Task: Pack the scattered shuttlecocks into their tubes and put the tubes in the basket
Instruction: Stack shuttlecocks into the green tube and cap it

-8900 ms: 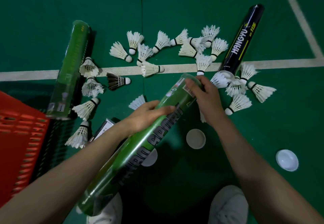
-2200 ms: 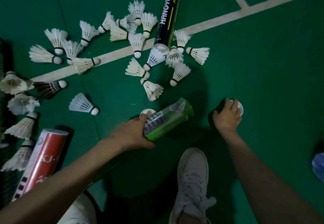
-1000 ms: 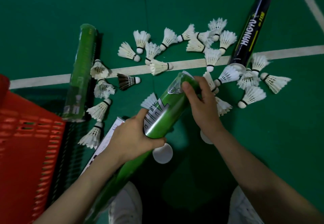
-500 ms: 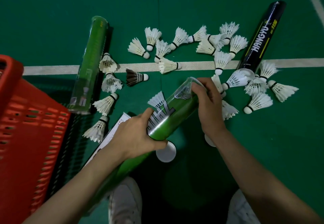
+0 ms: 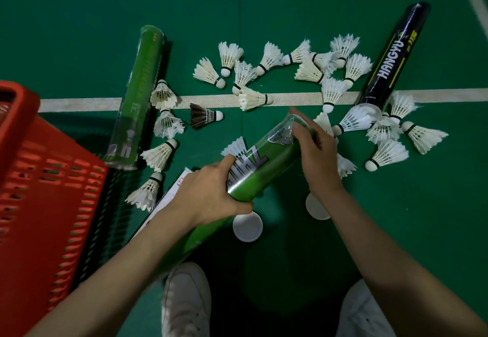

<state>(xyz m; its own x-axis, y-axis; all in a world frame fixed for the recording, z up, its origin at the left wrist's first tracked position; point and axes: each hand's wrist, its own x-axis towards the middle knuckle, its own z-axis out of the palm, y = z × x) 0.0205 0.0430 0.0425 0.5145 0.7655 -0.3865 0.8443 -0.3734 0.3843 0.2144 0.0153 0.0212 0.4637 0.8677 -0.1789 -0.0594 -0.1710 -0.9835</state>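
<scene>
My left hand (image 5: 211, 191) grips the middle of a green shuttlecock tube (image 5: 266, 162) that slants up to the right. My right hand (image 5: 317, 157) is closed over the tube's far end, pressing a white cap (image 5: 299, 119) there. Several white shuttlecocks (image 5: 253, 99) lie scattered on the green floor beyond, plus one dark shuttlecock (image 5: 204, 116). A second green tube (image 5: 140, 93) lies at the left. A black tube (image 5: 390, 59) lies at the right. The red basket (image 5: 39, 191) stands at the left edge.
Two white caps (image 5: 247, 227) (image 5: 315, 207) lie on the floor under the held tube. A red and white tube (image 5: 169, 196) lies partly hidden under my left arm. A white court line (image 5: 290, 97) crosses the floor. My white shoes (image 5: 186, 299) show at the bottom.
My right hand fetched a white cap from the floor at the right and brought it to the tube's far end. In the last second both hands have barely shifted.
</scene>
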